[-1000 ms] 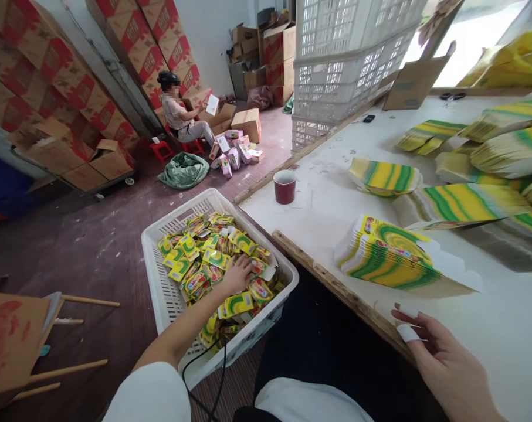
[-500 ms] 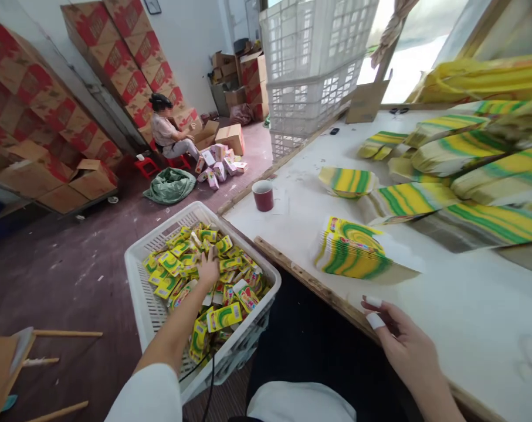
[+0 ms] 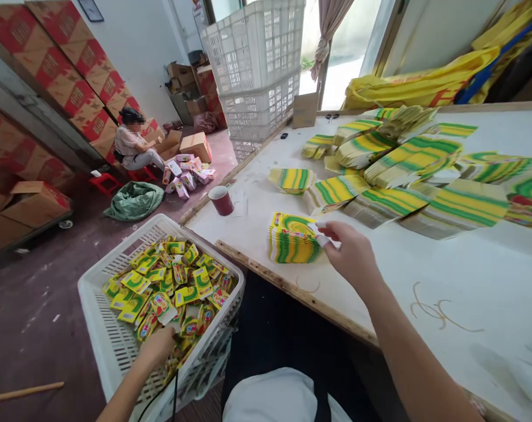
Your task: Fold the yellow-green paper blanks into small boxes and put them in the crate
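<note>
Bright daylight from the window — blown out; edges warped.

Red cup on table; 2 stacked crates behind; seated person w/ cartons.

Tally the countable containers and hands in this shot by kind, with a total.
White slatted plastic crates: 3, one on the floor full of small yellow-green packets, two stacked by the doorway.
Dark red cups: 1 on the white table.
The worker's own hands: 2, left hand in the floor crate, right hand at the yellow-green flat carton stack.
Total: 6.
</note>
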The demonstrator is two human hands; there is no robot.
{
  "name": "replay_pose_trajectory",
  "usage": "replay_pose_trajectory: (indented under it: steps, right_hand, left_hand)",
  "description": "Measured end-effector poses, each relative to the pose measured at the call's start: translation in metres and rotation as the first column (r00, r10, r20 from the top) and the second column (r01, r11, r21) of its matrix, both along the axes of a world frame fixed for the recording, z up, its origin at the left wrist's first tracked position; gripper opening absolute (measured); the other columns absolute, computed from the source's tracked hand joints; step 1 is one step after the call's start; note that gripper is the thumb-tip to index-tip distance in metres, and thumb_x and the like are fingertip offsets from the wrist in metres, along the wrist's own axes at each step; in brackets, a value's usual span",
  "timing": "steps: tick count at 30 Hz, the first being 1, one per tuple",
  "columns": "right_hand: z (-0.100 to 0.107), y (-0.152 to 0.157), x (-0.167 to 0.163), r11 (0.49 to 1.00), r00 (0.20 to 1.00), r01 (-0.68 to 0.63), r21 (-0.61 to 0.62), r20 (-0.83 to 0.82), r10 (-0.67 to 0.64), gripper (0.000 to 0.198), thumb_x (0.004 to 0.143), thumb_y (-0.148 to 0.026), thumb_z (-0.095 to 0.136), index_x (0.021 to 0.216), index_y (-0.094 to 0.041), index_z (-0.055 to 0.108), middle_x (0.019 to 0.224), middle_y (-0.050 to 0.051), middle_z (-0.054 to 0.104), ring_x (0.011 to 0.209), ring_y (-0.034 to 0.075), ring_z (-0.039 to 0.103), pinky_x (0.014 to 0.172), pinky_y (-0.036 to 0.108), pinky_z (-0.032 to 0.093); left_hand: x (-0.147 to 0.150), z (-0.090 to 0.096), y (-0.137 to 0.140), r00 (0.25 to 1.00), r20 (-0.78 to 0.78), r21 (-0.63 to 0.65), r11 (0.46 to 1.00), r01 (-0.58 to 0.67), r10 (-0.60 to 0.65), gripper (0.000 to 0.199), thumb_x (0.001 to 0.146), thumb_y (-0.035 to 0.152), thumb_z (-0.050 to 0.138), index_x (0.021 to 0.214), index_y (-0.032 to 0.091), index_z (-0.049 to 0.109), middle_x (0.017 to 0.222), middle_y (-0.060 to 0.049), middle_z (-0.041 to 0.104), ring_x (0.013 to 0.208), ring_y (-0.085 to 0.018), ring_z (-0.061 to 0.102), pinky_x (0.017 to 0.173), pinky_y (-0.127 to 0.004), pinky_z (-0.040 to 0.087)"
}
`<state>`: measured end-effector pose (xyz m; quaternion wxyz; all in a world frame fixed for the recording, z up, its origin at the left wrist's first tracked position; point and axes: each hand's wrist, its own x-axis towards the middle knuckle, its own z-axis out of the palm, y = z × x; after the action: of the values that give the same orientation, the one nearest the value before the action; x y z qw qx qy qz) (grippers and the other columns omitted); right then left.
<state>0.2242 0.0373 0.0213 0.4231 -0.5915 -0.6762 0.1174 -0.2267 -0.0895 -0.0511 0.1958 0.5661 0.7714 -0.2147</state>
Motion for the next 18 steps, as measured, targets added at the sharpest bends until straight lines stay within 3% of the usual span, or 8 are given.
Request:
replay_pose_trajectory:
  steps: [3, 6, 9, 14, 18]
  right_hand:
    - [-0.003, 0.019, -0.008, 0.998, 0.99, -0.022, -0.055, 0.141, 0.029, 0.023, 0.078, -0.016, 0.055, 0.1, -0.014, 0.063, 0.1, 0.016, 0.071, 0.091, 0.031, 0.066, 0.08, 0.045, 0.052]
    - [-0.007, 0.023, -0.009, 0.998, 0.985, -0.031, -0.058, 0.168, 0.041, 0.023, 0.077, -0.015, 0.057, 0.099, -0.016, 0.063, 0.099, 0.015, 0.071, 0.092, 0.032, 0.063, 0.082, 0.044, 0.049]
    - [-0.011, 0.022, -0.007, 0.997, 0.98, -0.038, -0.068, 0.19, 0.051, 0.027, 0.075, -0.01, 0.056, 0.1, -0.018, 0.062, 0.099, 0.013, 0.071, 0.091, 0.029, 0.062, 0.081, 0.04, 0.047]
    - [-0.017, 0.027, -0.006, 0.993, 0.973, -0.052, -0.11, 0.22, 0.075, 0.036, 0.071, 0.0, 0.053, 0.101, -0.019, 0.062, 0.098, 0.009, 0.071, 0.086, 0.024, 0.061, 0.075, 0.033, 0.046]
    - [-0.019, 0.029, -0.007, 0.99, 0.968, -0.049, -0.134, 0.237, 0.08, 0.037, 0.071, 0.001, 0.052, 0.102, -0.018, 0.062, 0.098, 0.009, 0.069, 0.086, 0.023, 0.061, 0.073, 0.032, 0.045]
  left_hand:
    - [0.014, 0.031, 0.026, 0.991, 0.119, 0.154, 0.985, -0.072, 0.054, 0.026, 0.082, 0.028, 0.057, 0.1, 0.012, 0.066, 0.106, -0.02, 0.071, 0.106, -0.038, 0.064, 0.094, -0.054, 0.045]
    - [0.048, 0.056, 0.059, 0.927, 0.374, 0.33, 0.938, -0.102, -0.031, 0.037, 0.078, 0.038, 0.055, 0.108, 0.018, 0.061, 0.121, -0.014, 0.067, 0.117, -0.032, 0.059, 0.1, -0.043, 0.043]
    - [0.097, 0.068, 0.099, 0.774, 0.619, 0.42, 0.889, -0.183, -0.134, 0.058, 0.075, 0.052, 0.056, 0.122, 0.018, 0.05, 0.131, -0.013, 0.059, 0.122, -0.027, 0.054, 0.097, -0.037, 0.047]
    - [0.184, 0.069, 0.169, 0.498, 0.856, 0.338, 0.881, -0.331, -0.141, 0.077, 0.072, 0.064, 0.06, 0.132, 0.02, 0.038, 0.137, -0.016, 0.052, 0.118, -0.025, 0.055, 0.094, -0.037, 0.048]
    - [0.231, 0.06, 0.211, 0.374, 0.926, 0.114, 0.917, -0.382, 0.041, 0.079, 0.066, 0.08, 0.051, 0.116, 0.019, 0.053, 0.126, -0.02, 0.059, 0.115, -0.034, 0.057, 0.083, -0.043, 0.051]
